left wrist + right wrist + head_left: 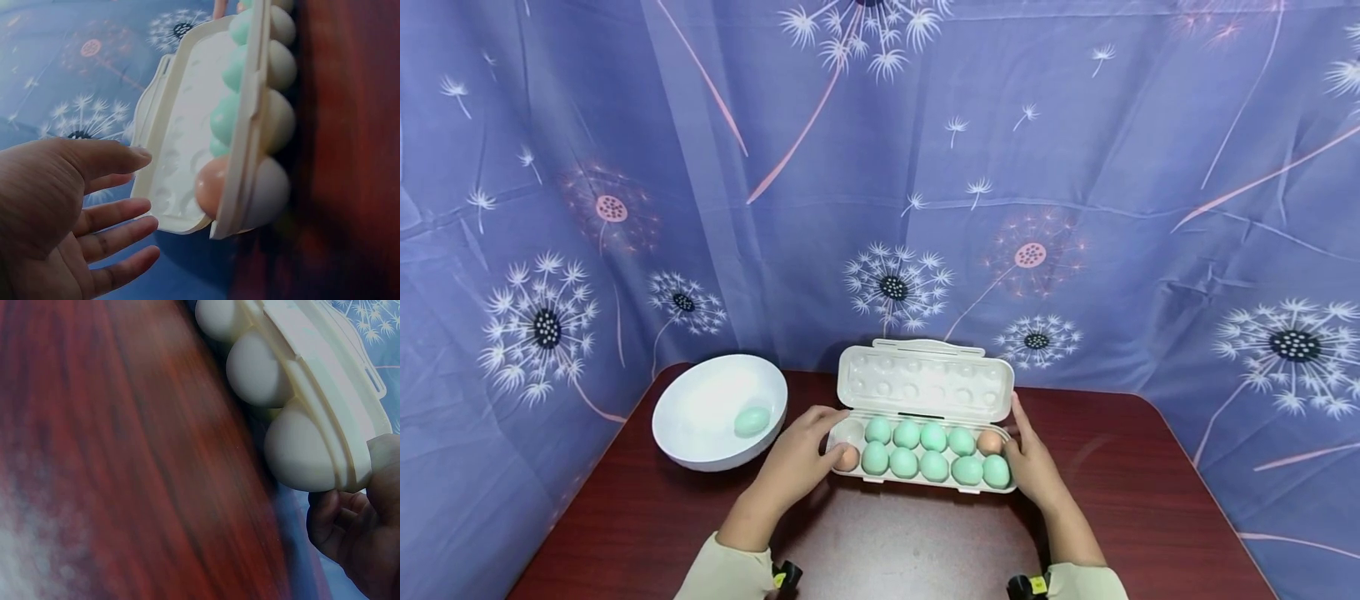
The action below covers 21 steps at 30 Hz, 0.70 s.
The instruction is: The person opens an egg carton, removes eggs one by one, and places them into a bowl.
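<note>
A white plastic egg carton (925, 492) lies with its lid (925, 383) raised at the back. Green eggs (903, 463) fill most of its cups. One brown egg (847, 457) sits at the front left, another brown egg (990, 442) at the back right. The back left cup (848, 432) holds no egg. At the carton's left end is my left hand (802, 457), its fingers spread and loosely bent; the left wrist view shows a gap between them and the carton. My right hand (369, 531) grips the right end, thumb at the rim and fingers curled beneath.
To the left stands a white bowl (700, 408) with one green egg (752, 422) inside. The dark red wooden table (1150, 500) ends at the back against a blue dandelion-print curtain (955, 167). Bare tabletop shows in front of the carton and to its right.
</note>
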Tool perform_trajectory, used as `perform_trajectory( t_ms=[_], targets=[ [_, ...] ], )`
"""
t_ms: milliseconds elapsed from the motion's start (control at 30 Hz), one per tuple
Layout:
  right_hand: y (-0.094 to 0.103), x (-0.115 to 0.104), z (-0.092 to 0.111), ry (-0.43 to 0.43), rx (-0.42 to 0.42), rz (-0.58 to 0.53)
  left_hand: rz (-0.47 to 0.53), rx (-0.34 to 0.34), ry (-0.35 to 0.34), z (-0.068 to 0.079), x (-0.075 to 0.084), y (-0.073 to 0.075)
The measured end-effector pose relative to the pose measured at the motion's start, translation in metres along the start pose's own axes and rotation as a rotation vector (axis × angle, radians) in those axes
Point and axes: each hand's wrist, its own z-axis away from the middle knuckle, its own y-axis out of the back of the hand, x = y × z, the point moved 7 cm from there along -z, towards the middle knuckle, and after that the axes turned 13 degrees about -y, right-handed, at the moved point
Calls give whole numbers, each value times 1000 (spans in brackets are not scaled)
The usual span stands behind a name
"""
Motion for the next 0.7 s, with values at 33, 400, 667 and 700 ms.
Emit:
perform_trajectory(
  t_ms=[33,400,667,700],
  targets=[
    [0,0,0,5,3,-1,3,-4,-9,0,1,-3],
    [0,1,0,-2,-2,-2,-43,-57,-106,2,7,-25],
    [0,2,-1,-10,-6,-7,-76,-122,-104,3,5,-35],
    [0,2,-1,-7,-5,-8,-81,-124,-106,3,5,-36]
  ],
)
